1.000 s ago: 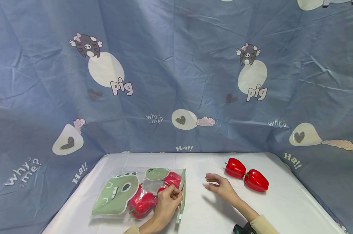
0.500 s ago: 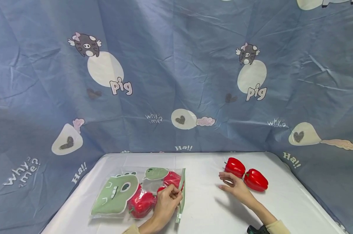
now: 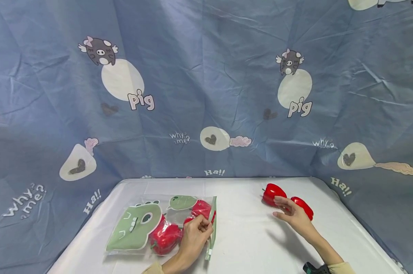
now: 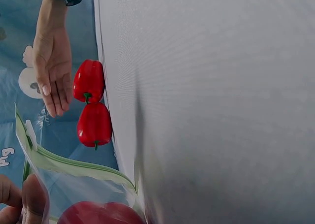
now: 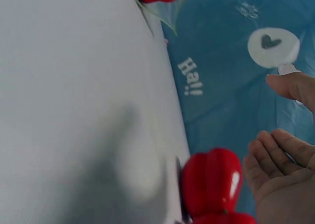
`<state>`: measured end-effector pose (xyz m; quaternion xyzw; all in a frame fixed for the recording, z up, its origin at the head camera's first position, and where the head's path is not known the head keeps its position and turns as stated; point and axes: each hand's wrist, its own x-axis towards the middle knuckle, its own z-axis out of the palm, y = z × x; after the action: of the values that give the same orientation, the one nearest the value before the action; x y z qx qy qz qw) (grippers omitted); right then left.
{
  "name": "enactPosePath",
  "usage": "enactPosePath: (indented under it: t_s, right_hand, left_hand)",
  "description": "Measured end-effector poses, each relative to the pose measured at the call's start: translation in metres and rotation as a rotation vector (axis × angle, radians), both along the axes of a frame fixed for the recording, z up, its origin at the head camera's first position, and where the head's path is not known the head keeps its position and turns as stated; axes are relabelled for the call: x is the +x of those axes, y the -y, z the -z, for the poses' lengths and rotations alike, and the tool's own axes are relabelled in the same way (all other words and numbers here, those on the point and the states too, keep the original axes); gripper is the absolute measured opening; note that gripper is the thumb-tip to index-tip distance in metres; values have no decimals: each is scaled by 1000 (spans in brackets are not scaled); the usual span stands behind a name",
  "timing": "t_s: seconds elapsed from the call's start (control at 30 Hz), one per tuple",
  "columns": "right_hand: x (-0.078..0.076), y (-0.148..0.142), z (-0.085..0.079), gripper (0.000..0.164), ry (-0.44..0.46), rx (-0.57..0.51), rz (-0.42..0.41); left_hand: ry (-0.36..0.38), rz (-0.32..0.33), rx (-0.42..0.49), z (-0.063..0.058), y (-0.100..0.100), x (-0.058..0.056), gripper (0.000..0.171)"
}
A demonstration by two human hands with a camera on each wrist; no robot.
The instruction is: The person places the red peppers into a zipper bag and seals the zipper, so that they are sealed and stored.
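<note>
My left hand point(image 3: 194, 236) pinches the open edge of a clear zip bag point(image 3: 132, 228) with a green dinosaur print. Inside the bag lie several red bell peppers point(image 3: 166, 238), and green zipper strips point(image 3: 213, 224) line its right edge. My right hand point(image 3: 297, 219) is held over two more red bell peppers on the table, fingers loosely bent and nothing in the grasp. One bell pepper point(image 3: 272, 192) shows left of the fingers; the other bell pepper point(image 3: 303, 207) is partly covered by the hand. In the right wrist view, the palm point(image 5: 290, 194) is turned toward a bell pepper point(image 5: 211, 182).
Everything lies on a white-covered table point(image 3: 240, 236). A blue printed curtain point(image 3: 206, 95) hangs behind its far edge. A dark wrist strap point(image 3: 316, 268) sits on the right forearm.
My right hand has moved right, from beside the bag to over the two loose bell peppers. The left hand and bag stay in place.
</note>
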<state>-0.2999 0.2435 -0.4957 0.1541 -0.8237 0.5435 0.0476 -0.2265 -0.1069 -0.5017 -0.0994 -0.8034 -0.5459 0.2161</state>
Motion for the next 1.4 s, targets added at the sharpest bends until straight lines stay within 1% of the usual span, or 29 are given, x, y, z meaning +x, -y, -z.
enactPosePath:
  t_s: [0.23, 0.5, 0.73, 0.97, 1.17, 1.4]
  right_hand:
    - [0, -19, -6, 64, 46, -10, 62]
    - [0, -37, -7, 65, 6, 27, 109]
    - [2, -53, -3, 65, 3, 1, 142]
    - [2, -65, 0, 64, -58, -29, 151]
    - [-1, -73, 3, 67, -66, 11, 194]
    - [-5, -81, 14, 67, -77, 14, 231]
  left_hand:
    - [9, 6, 4, -1, 0, 0, 20]
    - [14, 4, -1, -2, 1, -1, 20]
    - [20, 6, -6, -2, 1, 0, 19]
    - [25, 6, 2, -3, 1, 1, 20]
    - [28, 7, 8, -2, 0, 1, 19]
    - [24, 1, -3, -1, 1, 1, 19]
